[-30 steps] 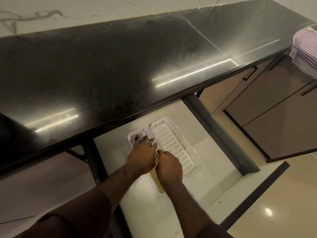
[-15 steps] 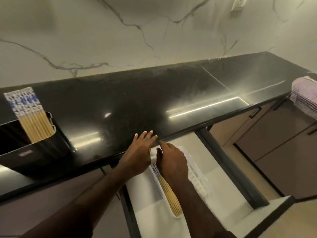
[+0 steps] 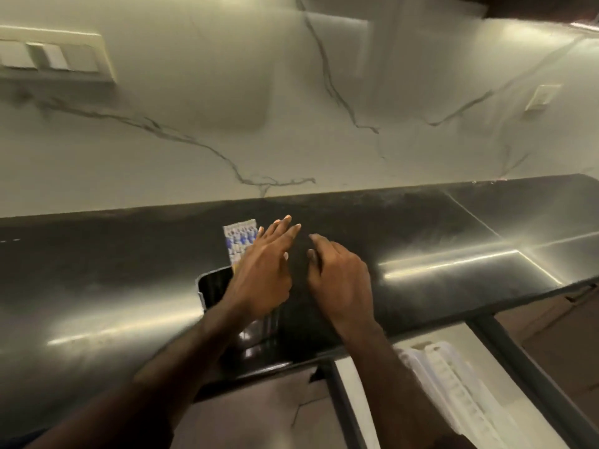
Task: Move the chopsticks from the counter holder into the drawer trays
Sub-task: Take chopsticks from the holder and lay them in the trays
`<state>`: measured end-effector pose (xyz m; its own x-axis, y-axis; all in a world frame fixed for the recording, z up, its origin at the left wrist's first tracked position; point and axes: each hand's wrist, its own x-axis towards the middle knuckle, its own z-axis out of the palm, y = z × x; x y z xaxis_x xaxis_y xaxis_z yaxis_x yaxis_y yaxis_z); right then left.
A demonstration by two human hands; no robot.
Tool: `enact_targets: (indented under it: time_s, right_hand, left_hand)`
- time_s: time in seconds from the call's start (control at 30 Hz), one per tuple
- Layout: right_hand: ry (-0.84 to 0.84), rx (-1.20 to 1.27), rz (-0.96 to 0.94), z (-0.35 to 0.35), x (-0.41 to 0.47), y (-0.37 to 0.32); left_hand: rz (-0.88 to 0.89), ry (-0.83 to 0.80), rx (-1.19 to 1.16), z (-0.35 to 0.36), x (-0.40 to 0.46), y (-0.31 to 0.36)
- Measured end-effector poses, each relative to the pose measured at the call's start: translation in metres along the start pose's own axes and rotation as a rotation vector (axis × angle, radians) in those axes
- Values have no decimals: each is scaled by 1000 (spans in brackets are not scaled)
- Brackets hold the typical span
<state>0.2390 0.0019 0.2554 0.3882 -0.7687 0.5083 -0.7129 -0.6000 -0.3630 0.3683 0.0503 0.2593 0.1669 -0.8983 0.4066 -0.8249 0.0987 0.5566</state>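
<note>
On the black desk, chopsticks stand in the dark holder. Left hand hovers just before them, fingers spread and empty; right hand beside it, loosely curled, empty. White trays lie in the open drawer.

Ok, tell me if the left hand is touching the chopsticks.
Cannot tell. In the head view the left hand overlaps the chopsticks in the holder, hiding any contact or gap.
</note>
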Motion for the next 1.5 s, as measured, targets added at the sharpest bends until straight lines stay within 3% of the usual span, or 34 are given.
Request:
enact_targets:
  time_s: [0.27,0.63,1.27,1.5]
  right_hand:
    - [-130,83,-27,56,22,-60]
    - [-264,104,50,119,23,-62]
    - [-311,208,85,117,20,-63]
    - [-273,389,169,102,21,-73]
  left_hand:
    - [-176,134,-38,-28,6,-74]
    - [-339,145,-78,-9,22,-126]
    - [-561,379,-648,1,17,-125]
    - [-434,371,-704,-27,19,-110]
